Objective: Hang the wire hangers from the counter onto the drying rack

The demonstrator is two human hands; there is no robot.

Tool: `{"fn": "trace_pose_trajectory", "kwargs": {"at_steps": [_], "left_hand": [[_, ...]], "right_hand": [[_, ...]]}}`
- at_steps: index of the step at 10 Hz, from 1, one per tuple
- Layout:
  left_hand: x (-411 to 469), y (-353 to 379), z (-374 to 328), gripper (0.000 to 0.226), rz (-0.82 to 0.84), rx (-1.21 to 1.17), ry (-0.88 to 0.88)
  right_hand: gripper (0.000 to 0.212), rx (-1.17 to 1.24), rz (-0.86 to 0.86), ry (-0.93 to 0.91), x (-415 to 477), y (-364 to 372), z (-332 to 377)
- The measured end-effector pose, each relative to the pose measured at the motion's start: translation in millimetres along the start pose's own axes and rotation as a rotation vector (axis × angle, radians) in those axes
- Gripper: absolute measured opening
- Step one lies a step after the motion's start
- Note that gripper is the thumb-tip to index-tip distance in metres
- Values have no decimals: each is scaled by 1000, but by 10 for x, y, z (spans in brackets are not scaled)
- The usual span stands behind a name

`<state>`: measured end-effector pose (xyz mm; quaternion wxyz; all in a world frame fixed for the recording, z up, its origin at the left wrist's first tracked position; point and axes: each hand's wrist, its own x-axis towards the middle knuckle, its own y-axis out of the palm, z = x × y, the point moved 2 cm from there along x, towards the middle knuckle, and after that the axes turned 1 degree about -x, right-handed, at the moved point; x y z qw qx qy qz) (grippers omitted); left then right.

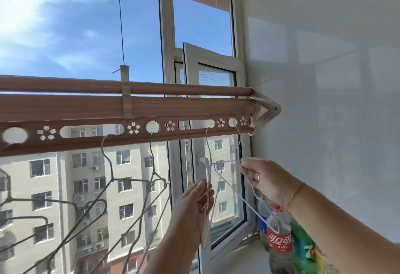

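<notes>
Hangers (pixel 249 205) on rack (pixel 173 104), L hand (pixel 194 202), R hand (pixel 264 178) gripping, cola bottle (pixel 279 239) below

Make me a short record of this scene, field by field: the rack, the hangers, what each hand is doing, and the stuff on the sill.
rack: brown rail with round holes and slots, in front of the window
dark hangers: several hooked on at the left
left hand: pinches first white hanger, hooked in a slot
right hand: holds second white hanger, hooked in the end round hole
sill: cola bottle, green bottle

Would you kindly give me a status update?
Left hand holds left white hanger. Right hand pinches right white hanger. Both hooked in drying rack. Nothing obstructing.
</notes>
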<state>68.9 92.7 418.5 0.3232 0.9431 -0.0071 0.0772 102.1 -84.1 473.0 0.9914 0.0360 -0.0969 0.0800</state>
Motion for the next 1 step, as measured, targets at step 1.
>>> {"fn": "trace_pose_trajectory", "kwargs": {"at_steps": [1], "left_hand": [[-152,-212,112,23,-83,17,46]], "right_hand": [[50,-244,-216,-178,-234,-105,-79]]}}
